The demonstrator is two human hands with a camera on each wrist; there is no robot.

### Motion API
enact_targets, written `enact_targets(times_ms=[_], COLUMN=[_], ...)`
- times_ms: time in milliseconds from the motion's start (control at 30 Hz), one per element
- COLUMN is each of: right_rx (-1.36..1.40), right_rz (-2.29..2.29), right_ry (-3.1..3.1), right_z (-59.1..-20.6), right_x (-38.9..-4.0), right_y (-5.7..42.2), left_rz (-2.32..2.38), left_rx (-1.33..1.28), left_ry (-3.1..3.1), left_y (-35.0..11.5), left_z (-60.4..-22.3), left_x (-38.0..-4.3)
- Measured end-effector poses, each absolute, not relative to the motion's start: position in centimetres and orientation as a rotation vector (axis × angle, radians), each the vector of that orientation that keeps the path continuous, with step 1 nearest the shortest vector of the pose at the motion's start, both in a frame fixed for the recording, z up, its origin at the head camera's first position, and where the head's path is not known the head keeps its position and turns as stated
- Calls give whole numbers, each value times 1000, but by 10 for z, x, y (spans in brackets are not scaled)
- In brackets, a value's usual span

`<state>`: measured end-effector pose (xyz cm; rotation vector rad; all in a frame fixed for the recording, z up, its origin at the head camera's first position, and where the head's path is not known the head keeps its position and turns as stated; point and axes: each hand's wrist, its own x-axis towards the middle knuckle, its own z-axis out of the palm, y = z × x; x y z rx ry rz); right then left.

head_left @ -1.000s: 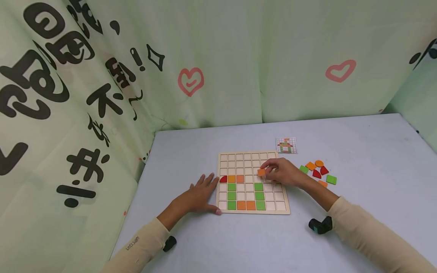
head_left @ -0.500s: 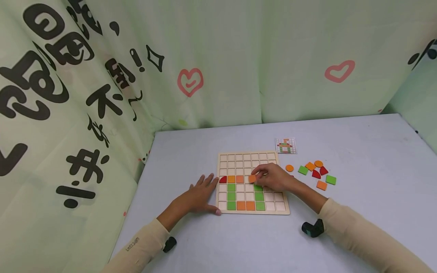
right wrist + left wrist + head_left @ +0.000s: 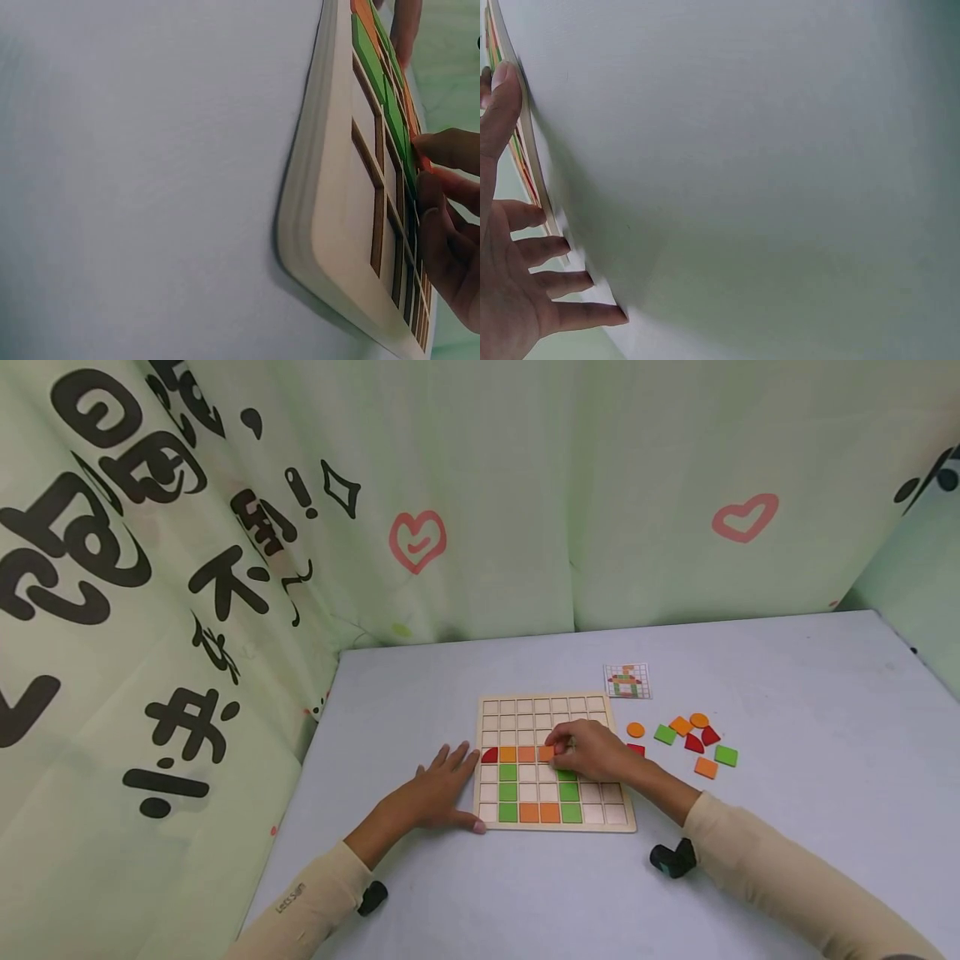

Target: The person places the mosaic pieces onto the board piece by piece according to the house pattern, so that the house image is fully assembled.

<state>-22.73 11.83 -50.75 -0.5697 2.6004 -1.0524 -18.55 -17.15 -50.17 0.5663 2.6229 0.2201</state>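
A wooden grid board (image 3: 615, 814) lies on the table with coloured tiles in some cells. My right hand (image 3: 588, 750) is over its middle, thumb and index finger pinching the edge of an orange square tile (image 3: 546, 754) that lies in a cell of the row starting with a red quarter-round tile (image 3: 490, 755). In the right wrist view, a bit of orange-red (image 3: 424, 163) shows between those fingertips. My left hand (image 3: 442, 789) rests with spread fingers against the board's left edge; the left wrist view shows its fingers (image 3: 562, 283) extended. Green tiles (image 3: 508, 791) form columns below.
Right of the board lie loose pieces: an orange round (image 3: 635, 730), a red piece (image 3: 636, 749) partly behind my wrist, and a cluster with green (image 3: 726, 755) and orange squares (image 3: 705, 767). A small printed pattern card (image 3: 627, 681) lies behind the board. Curtains (image 3: 510, 568) enclose the table.
My right hand has moved left across the board, and the orange square tile has gone down into a cell beside another orange one. The left hand stays in place.
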Motion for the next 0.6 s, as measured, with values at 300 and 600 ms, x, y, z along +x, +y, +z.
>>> enact_targets(times_ms=[300,600], right_rx=[-525,-554], right_rz=[-1001,-924], right_ry=[2609,2659], right_z=[-504,-502], right_x=[-230,-231], right_y=[115,113], left_rz=[208,213], left_rx=[564,561], left_ry=[2624,2624], left_y=[-171,-171], left_z=[-502,-500], left_x=[-187,-185])
